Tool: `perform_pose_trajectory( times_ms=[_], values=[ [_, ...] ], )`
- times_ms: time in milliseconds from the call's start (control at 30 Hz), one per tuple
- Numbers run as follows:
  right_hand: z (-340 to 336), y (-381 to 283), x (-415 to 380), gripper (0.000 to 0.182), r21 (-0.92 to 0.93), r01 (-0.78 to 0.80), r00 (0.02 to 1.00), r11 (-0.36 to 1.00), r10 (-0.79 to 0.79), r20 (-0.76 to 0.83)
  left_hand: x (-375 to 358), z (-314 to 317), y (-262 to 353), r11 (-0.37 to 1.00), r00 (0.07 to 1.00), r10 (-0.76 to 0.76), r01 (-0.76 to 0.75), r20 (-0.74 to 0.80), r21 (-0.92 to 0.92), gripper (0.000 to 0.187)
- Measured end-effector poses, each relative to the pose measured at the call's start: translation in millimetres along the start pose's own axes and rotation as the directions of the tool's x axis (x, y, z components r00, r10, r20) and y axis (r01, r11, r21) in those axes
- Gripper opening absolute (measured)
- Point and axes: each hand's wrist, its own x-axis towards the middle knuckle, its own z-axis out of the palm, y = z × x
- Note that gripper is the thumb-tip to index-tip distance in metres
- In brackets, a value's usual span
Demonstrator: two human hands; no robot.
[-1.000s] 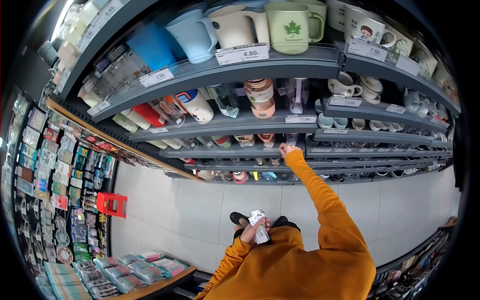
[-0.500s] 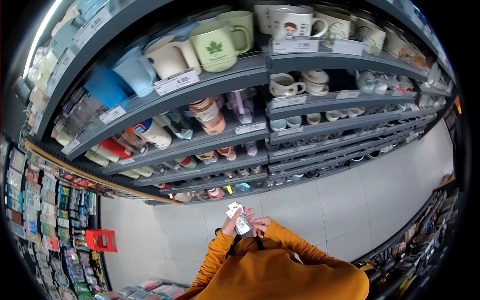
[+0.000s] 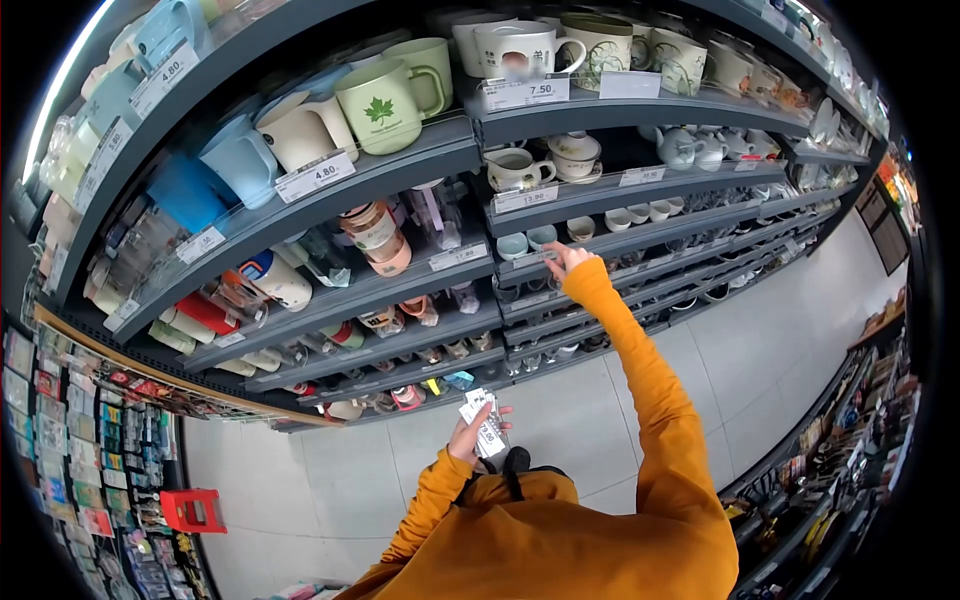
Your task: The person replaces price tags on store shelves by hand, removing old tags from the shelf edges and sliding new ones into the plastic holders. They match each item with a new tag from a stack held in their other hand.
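In my left hand [image 3: 467,436], held low before the body, is a bunch of white price labels [image 3: 487,428], one of them showing printed digits. My right hand [image 3: 572,259] is at the edge of a lower shelf [image 3: 640,243], fingers pinched together close to the label strip just under some small bowls [image 3: 541,235]; what is between the fingers is too small to make out. Above it, a cream cup [image 3: 519,169] stands behind a price label [image 3: 526,195]. A green mug [image 3: 381,107] with a leaf print stands on the upper left shelf.
Dark shelves [image 3: 400,164] of mugs and bottles curve across the view. A red stool [image 3: 193,511] stands on the tiled floor [image 3: 330,470] at left. Hanging packets [image 3: 60,440] line the far left, and another stocked rack [image 3: 850,480] runs along the right.
My right hand has left the labels by my left hand and reached up and forward to the shelf edge. The view has shifted, and the shelves appear farther left.
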Motion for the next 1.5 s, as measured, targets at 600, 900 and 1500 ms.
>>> perform_pose_trajectory(
  times_ms=[600,900,1500],
  values=[
    [21,-29,-90,0.017,0.845,-0.284,0.957,0.453,0.18,0.226,-5,32,25,0.99,0.992,0.129,-0.13,-0.013,-0.056,0.036],
    [40,-94,-232,0.025,0.684,-0.718,0.695,0.125,0.182,0.696,22,25,12,0.999,0.997,-0.043,0.041,0.069,0.031,0.038],
    [-242,-134,98,0.023,0.211,0.206,0.95,0.956,-0.144,-0.276,38,47,31,0.944,0.901,-0.289,0.212,0.325,0.252,0.043]
  ],
)
